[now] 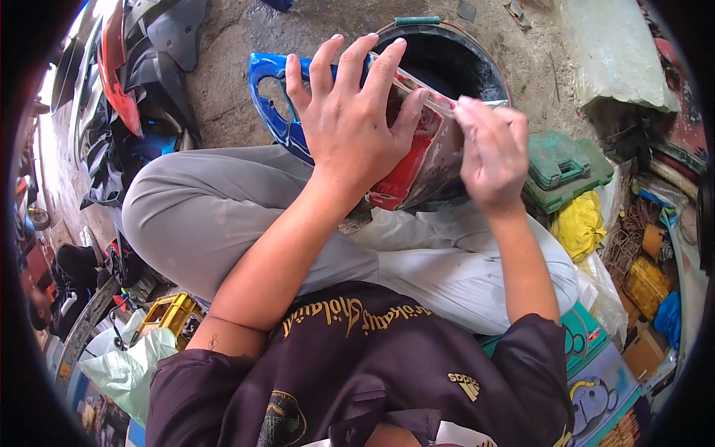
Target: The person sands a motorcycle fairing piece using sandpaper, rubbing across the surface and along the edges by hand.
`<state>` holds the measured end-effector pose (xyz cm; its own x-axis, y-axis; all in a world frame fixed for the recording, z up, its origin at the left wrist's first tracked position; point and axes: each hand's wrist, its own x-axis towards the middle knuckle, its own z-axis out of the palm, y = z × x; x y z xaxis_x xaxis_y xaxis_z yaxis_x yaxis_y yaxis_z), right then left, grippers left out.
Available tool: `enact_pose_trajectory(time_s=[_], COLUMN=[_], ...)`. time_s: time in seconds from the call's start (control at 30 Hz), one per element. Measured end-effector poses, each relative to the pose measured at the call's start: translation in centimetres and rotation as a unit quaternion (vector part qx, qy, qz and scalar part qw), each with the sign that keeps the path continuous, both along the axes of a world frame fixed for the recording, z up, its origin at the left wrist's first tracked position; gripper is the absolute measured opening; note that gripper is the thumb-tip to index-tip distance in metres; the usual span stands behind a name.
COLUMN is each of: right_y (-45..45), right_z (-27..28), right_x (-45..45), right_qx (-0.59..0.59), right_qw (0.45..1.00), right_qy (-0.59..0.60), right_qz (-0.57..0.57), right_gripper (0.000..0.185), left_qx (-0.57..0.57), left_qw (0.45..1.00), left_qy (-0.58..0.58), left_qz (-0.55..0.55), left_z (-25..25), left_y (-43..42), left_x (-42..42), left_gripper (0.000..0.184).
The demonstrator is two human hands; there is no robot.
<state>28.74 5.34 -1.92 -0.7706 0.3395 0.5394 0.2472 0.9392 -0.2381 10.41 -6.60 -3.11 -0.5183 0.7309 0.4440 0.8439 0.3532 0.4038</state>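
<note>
A panel with a blue section (272, 74) on the left and a red and grey section (413, 160) on the right lies across my lap, over a black bucket (465, 63). My left hand (354, 104) rests on the panel's upper part with its fingers spread. At the panel's right end is my right hand (491, 149), slightly blurred, its fingers bent together at the edge. What those fingers hold, if anything, is too small to make out.
Black and red plastic panels (153, 82) are piled at the left. A green case (566, 167) and a yellow bag (579, 227) lie at the right. A yellow crate (171, 313) stands at lower left, and a pale block (614, 56) at upper right.
</note>
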Motion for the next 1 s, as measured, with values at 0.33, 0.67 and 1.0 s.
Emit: enact_pose_trajectory(time_s=[0.33, 0.67, 1.0], right_y=[-0.3, -1.4, -0.3], right_z=[0.2, 0.7, 0.4], right_x=[-0.1, -0.4, -0.4], right_qx=[-0.016, -0.029, -0.036], right_qw=[1.000, 0.999, 0.999], right_qy=[0.001, 0.004, 0.001], right_qz=[0.001, 0.025, -0.011], right_gripper=[0.025, 0.019, 0.019], left_qx=[-0.001, -0.001, -0.013], left_qw=[1.000, 1.000, 1.000], left_qy=[-0.002, -0.004, -0.006], left_qz=[-0.005, -0.006, -0.011], left_z=[0.0, 0.1, 0.2], left_y=[-0.1, 0.1, 0.0], left_x=[0.1, -0.2, -0.2], left_gripper=[0.052, 0.052, 0.051])
